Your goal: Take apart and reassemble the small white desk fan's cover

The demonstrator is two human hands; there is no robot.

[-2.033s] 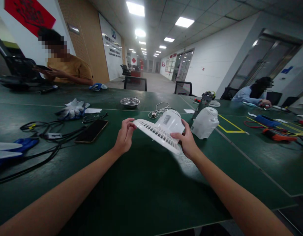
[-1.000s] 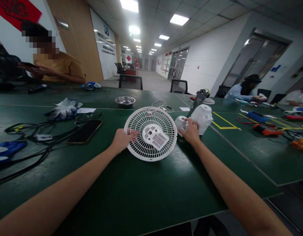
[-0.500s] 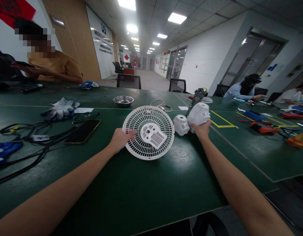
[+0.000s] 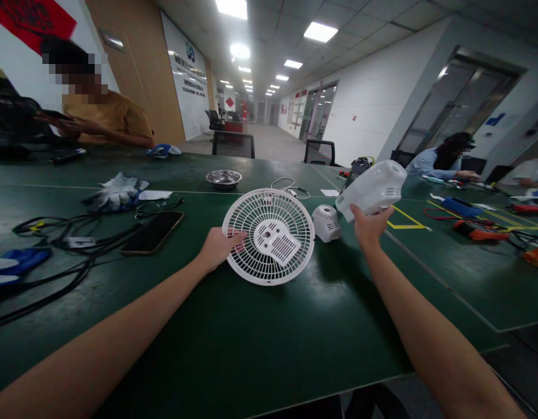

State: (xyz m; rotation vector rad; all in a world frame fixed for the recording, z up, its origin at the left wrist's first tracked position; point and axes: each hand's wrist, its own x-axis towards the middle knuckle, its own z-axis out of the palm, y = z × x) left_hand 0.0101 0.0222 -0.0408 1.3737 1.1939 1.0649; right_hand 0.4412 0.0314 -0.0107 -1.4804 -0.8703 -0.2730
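Centrally, white round grille (image 4: 290, 269) is facing camera above green table (image 4: 260, 349), slotted hub showing; left hand (image 4: 220, 247) is pinching its rim. Right hand's (image 4: 370, 227) fingers are gripping white housing (image 4: 374, 189).

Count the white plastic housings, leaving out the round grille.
2. The larger housing is in the right hand; the smaller housing sits on the table, just right of the grille.

Office-like room with ceiling lights, 2 mesh chairs (image 4: 233, 144)
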